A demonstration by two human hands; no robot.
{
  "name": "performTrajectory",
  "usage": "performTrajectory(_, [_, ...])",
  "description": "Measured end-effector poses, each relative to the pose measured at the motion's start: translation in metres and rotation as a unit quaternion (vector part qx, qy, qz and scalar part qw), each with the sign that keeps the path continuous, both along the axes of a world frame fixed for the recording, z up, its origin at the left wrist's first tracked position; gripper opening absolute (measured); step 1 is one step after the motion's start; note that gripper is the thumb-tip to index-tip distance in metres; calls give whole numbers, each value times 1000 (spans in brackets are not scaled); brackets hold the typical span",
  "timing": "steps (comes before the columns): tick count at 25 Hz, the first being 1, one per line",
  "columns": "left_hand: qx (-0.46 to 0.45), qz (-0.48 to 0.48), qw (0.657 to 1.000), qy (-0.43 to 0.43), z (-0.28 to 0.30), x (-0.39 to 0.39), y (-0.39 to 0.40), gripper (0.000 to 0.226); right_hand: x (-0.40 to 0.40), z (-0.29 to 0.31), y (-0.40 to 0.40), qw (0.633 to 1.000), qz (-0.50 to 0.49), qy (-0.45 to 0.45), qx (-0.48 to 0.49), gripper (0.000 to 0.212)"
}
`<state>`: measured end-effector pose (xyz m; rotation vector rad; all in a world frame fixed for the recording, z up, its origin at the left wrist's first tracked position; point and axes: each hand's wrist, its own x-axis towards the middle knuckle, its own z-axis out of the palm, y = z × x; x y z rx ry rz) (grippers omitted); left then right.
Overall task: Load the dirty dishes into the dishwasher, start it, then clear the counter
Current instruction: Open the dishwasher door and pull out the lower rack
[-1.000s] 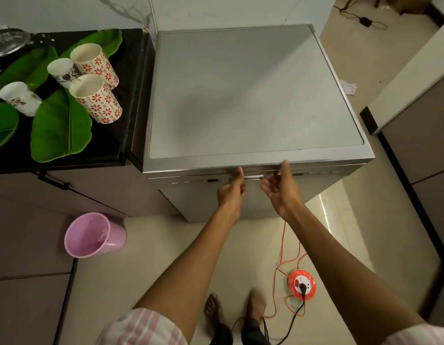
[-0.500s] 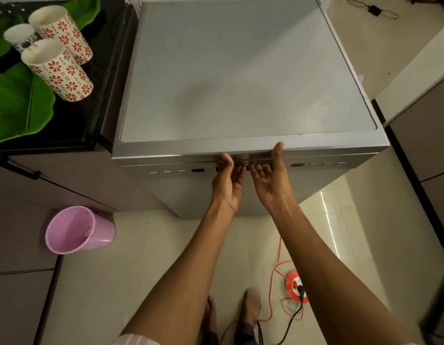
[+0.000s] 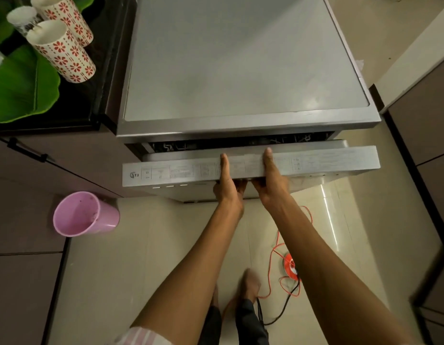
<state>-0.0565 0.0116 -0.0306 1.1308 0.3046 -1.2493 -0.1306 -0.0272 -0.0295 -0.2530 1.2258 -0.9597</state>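
1. Both arms stretched forward and down toward the dishwasher [image 3: 240, 58], forearms nearly parallel, bare from the elbow; a striped sleeve [image 3: 141, 336] showing at the near edge.
2. Left hand [image 3: 228, 188] clamped on the top edge of the dishwasher door [image 3: 315, 161]: thumb laid flat up over the control strip, fingers curled under and mostly hidden beneath the door's lip.
3. Right hand [image 3: 270, 185] gripping the same edge just beside the left, thumb likewise over the top, fingers tucked underneath.
4. Hands close together near the door's middle, not touching as far as can be seen.
5. Door tilted out from the body at the top, a dark gap open behind it with rack wires faintly visible inside.
6. Dishwasher standing right of the black counter [image 3: 91, 105], touching its side.
7. On the counter, far left: two red-flowered cups [image 3: 64, 51], a smaller pale cup [image 3: 23, 19] behind, green leaves [image 3: 21, 90] under and around them.
8. On the floor, left of the arms: pink bucket [image 3: 84, 215], upright.
9. Near right: orange cord reel [image 3: 290, 267] with black plug, cord looping across tiles.
10. Bare feet [image 3: 248, 282] visible between the arms, blurred.
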Motion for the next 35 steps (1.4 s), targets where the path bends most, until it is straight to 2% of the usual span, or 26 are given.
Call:
performTrajectory(3, [11,-26,999,16,-3,-8,46,46,-28,0,43,997,60,48,14,47])
performTrajectory(6, [72,-98,992,20,0,-9,98,41,-58,6,89,972,172,153,39,47])
performTrajectory(7, [104,-147,984,-16,1,-7,117,35,-69,9,103,952,226,200,42,44])
performTrajectory(8, [130,-212,964,-93,5,-5,134,28,-78,14,114,927,279,248,28,39])
performTrajectory(10, [108,-309,897,-297,19,4,153,17,-90,26,122,872,331,356,-59,25])
performTrajectory(12, [56,-310,825,-470,39,18,143,14,-91,37,109,799,317,485,-163,17])
performTrajectory(14, [47,-300,727,-616,39,37,117,18,-84,38,89,742,308,545,-238,21])
performTrajectory(16, [77,-362,631,-682,16,52,96,33,-75,16,73,690,378,553,-275,33])
performTrajectory(17, [104,-409,593,-686,0,55,95,40,-74,1,73,645,428,570,-278,35])
performTrajectory(19, [130,-456,530,-703,-30,49,110,47,-77,-28,85,547,470,632,-284,41])
performTrajectory(20, [135,-448,512,-721,-39,42,123,50,-82,-35,94,528,461,652,-290,44])
performTrajectory(22, [165,-424,539,-708,-50,36,144,48,-89,-46,111,539,444,649,-302,44])
performTrajectory(24, [182,-437,568,-673,-62,32,166,43,-101,-60,132,582,451,611,-291,39])
performTrajectory(26, [182,-459,598,-631,-81,26,193,35,-114,-79,154,605,485,579,-253,33])
performTrajectory(28, [176,-475,627,-592,-102,15,223,28,-125,-99,178,608,521,558,-219,27])
performTrajectory(30, [161,-464,640,-591,-131,4,254,24,-132,-126,204,611,534,547,-207,23])
performTrajectory(35, [167,-447,635,-608,-193,-19,314,24,-140,-185,254,583,558,551,-213,24])
